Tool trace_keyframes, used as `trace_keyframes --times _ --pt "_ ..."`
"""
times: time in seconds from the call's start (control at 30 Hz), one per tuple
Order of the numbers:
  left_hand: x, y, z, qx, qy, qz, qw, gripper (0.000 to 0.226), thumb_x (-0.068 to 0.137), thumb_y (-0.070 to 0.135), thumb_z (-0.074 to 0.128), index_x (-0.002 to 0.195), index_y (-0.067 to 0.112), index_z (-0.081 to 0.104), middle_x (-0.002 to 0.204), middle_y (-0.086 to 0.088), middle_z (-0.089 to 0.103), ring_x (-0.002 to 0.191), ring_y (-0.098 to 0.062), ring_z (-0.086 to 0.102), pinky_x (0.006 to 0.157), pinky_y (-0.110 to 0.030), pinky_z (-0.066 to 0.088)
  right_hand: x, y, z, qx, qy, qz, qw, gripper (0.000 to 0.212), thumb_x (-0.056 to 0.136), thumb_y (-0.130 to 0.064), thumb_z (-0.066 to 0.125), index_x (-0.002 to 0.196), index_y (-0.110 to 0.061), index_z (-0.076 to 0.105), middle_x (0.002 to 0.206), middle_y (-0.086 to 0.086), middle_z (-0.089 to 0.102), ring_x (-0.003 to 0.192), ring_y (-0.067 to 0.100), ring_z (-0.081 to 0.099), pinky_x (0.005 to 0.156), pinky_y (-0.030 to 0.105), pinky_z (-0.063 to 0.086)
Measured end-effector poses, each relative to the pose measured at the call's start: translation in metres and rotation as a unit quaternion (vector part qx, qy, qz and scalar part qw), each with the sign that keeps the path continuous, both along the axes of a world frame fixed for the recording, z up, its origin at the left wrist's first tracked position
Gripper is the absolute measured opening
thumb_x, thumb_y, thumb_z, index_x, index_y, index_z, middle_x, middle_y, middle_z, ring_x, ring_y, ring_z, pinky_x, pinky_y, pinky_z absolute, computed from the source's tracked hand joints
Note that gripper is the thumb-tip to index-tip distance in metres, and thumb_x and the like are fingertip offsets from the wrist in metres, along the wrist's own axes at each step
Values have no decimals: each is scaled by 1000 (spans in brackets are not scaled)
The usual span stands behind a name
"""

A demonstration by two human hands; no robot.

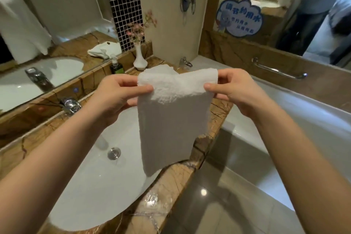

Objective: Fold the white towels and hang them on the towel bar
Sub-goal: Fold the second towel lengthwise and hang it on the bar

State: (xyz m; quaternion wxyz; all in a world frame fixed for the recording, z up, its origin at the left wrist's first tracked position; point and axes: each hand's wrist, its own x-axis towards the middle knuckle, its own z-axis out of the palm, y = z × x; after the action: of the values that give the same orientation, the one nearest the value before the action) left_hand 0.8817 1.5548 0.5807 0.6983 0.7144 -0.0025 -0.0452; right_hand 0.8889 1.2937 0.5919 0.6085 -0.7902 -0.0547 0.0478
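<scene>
Both forearms reach in from the near edge. Left hand (115, 97) pinches the left top corner of 1 white towel (171, 119), thumb in front; right hand (237, 91) pinches the right top corner likewise. Towel hangs doubled above the sink (85, 186) and marble counter (171, 186). Far right, a metal bar (277, 70) lines the bathtub (303, 119) wall.

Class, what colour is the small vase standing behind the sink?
White, a plain glossy vase holding pink flowers; the head view shows it.
</scene>
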Motion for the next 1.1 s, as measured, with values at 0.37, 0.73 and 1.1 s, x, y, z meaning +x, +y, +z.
trace_keyframes --times 0.37,0.73,1.1 --pt "-12 8 83 60 -150 115 980 11 73 10 76 80 19 76 78 0 75 75 -15 72 60 -19 55 28 20 80 -96 -93 73 988 47 71 10 72 115 -4 60 108 11 68 100 22 66 88 37 55" --pt "-40 13 160 105 -184 278 937 18 65 25 82 77 14 76 74 -4 74 68 -15 70 62 -24 57 63 44 158 -6 -147 131 980 12 78 -1 74 90 0 72 73 4 68 55 -1 63 54 12 50" --pt "-90 32 220 198 -230 394 868 17 73 31 80 82 17 76 87 -4 75 86 -19 72 76 -33 59 77 105 216 50 -207 259 942 17 86 -13 69 102 -7 68 97 5 69 76 10 70 55 17 53"
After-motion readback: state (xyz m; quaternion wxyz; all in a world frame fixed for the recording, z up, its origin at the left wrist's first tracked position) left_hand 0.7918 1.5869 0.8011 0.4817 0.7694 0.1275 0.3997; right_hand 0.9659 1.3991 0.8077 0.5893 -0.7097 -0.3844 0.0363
